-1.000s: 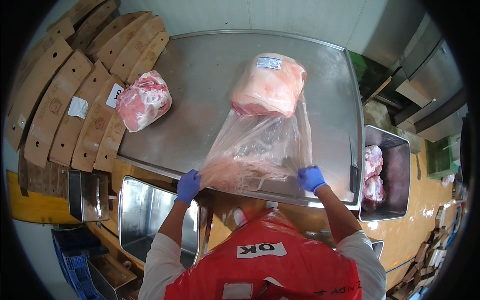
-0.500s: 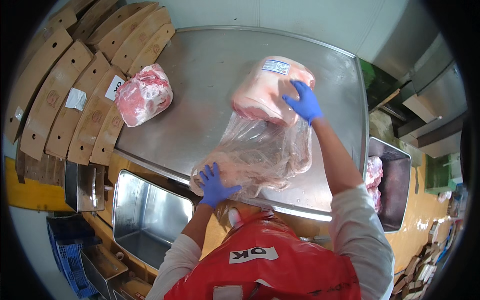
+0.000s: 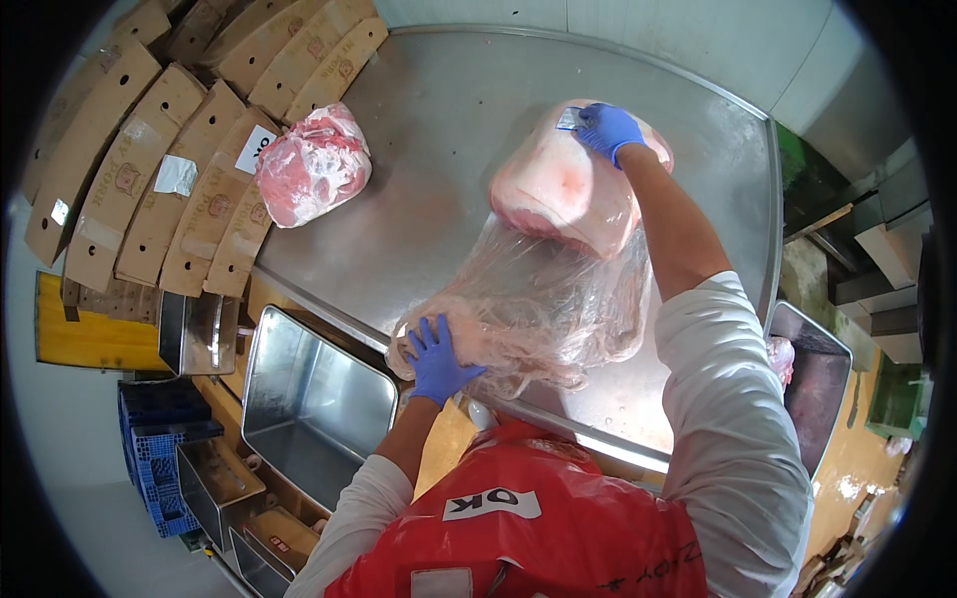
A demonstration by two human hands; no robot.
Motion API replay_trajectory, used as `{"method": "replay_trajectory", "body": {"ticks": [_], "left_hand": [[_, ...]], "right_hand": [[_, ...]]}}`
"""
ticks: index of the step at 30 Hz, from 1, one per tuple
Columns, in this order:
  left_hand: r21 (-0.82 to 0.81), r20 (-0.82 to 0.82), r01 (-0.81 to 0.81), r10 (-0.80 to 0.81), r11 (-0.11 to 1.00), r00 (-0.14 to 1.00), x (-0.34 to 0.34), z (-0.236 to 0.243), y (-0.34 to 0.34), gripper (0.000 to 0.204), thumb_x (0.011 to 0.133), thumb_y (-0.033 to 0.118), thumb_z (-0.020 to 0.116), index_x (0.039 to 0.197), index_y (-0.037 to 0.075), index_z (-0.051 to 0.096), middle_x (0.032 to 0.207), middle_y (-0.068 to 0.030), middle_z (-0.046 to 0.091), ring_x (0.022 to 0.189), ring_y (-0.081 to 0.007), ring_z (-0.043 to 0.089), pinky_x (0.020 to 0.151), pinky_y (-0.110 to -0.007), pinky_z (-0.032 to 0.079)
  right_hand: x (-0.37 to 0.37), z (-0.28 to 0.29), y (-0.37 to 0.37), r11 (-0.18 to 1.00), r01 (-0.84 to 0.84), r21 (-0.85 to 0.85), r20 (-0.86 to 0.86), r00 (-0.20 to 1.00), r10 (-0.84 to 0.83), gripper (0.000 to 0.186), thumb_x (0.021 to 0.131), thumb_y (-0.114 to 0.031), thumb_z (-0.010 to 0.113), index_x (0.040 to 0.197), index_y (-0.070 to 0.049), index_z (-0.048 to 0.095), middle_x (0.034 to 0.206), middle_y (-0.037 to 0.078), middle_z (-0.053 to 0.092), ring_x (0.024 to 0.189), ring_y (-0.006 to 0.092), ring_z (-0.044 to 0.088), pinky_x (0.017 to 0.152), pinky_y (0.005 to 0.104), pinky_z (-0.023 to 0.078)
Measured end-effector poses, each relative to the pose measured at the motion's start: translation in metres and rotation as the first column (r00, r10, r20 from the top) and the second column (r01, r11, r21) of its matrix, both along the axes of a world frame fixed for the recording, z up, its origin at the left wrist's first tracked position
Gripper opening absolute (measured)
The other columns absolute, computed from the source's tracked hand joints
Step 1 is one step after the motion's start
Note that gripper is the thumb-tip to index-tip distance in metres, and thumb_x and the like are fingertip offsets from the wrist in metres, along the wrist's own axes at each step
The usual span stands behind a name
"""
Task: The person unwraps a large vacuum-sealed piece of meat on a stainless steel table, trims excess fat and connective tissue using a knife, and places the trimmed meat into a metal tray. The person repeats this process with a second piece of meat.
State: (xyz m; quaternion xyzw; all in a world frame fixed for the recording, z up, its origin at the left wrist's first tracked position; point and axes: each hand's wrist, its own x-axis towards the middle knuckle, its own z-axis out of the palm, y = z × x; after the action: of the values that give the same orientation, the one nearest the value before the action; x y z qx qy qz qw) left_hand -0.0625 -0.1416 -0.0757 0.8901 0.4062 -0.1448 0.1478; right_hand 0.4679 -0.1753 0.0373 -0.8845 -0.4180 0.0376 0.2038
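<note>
My left hand, in a blue glove, presses fingers spread on crumpled clear plastic wrap near the steel table's front edge. The wrap runs up to a large pale, skin-covered cut of meat. At the top of that cut my right hand, also gloved blue, has bent fingers at a small label, partly covering it and seeming to pinch it. A second, redder piece of meat sits at the table's left, beside cardboard.
Overlapping cardboard pieces line the left of the steel table. Steel tubs stand below the front edge and at right, the latter holding meat. Blue crates are at lower left; a pale wall backs the table.
Both hands left the wrap's corners: my right reached up the meat onto its label, my left moved rightward and spread on the wrap. The wrap lies more bunched. The view has shifted.
</note>
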Motion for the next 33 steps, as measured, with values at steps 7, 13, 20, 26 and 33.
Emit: {"method": "replay_trajectory", "body": {"ticks": [7, 13, 20, 26, 33], "left_hand": [[0.008, 0.032, -0.043, 0.043, 0.999, 0.999, -0.007, -0.009, 0.004, 0.134, 0.067, 0.067, 0.084, 0.165, 0.016, 0.010, 0.168, -0.0271, 0.006, 0.152, -0.0584, 0.005, 0.113, -0.077, 0.019], [0.065, 0.049, 0.040, -0.043, 0.997, 0.998, -0.014, -0.028, 0.018, 0.130, 0.068, 0.069, 0.081, 0.165, 0.014, 0.013, 0.168, -0.0267, 0.011, 0.152, -0.0559, 0.008, 0.116, -0.073, 0.021], [-0.303, 0.103, -0.002, 0.035, 0.953, 0.994, 0.014, 0.010, 0.113, 0.084, 0.082, 0.060, 0.074, 0.142, 0.003, 0.057, 0.139, -0.0250, 0.061, 0.128, -0.0418, 0.058, 0.108, -0.047, 0.046], [-0.126, 0.705, 0.057, 0.049, 0.990, 0.708, 0.168, -0.057, 0.107, 0.058, 0.082, 0.034, 0.080, 0.125, -0.003, 0.063, 0.112, -0.0235, 0.070, 0.104, -0.0409, 0.067, 0.091, -0.049, 0.053], [-0.350, 0.845, -0.037, 0.333, 0.936, 0.418, 0.260, -0.107, 0.075, 0.041, 0.083, 0.019, 0.077, 0.115, -0.004, 0.065, 0.102, -0.0226, 0.073, 0.096, -0.0352, 0.070, 0.085, -0.046, 0.054]], "right_hand": [[-0.007, -0.004, 0.008, 0.989, 0.060, 0.131, 0.282, 0.954, -0.096, 0.031, 0.091, -0.029, 0.066, 0.110, -0.005, 0.067, 0.111, 0.020, 0.071, 0.106, 0.0431, 0.066, 0.093, 0.0477, 0.053], [0.025, -0.042, -0.028, 0.791, 0.455, 0.409, 0.073, 0.848, -0.525, 0.025, 0.090, -0.024, 0.064, 0.103, -0.003, 0.065, 0.106, 0.026, 0.068, 0.103, 0.0453, 0.065, 0.088, 0.0498, 0.052], [-0.010, -0.162, -0.168, 0.382, 0.826, 0.415, -0.243, 0.505, -0.828, 0.026, 0.088, -0.023, 0.067, 0.094, 0.002, 0.060, 0.094, 0.026, 0.068, 0.090, 0.0382, 0.066, 0.081, 0.0477, 0.050], [-0.085, -0.234, -0.166, 0.441, 0.820, 0.365, -0.769, 0.533, -0.353, 0.022, 0.096, -0.022, 0.062, 0.099, 0.000, 0.060, 0.096, 0.013, 0.071, 0.079, 0.0273, 0.065, 0.073, 0.0429, 0.053], [-0.099, -0.208, -0.115, 0.472, 0.816, 0.334, -0.936, 0.345, 0.067, 0.043, 0.101, -0.031, 0.054, 0.132, -0.002, 0.062, 0.121, 0.016, 0.072, 0.109, 0.0290, 0.070, 0.092, 0.0427, 0.054]]}}
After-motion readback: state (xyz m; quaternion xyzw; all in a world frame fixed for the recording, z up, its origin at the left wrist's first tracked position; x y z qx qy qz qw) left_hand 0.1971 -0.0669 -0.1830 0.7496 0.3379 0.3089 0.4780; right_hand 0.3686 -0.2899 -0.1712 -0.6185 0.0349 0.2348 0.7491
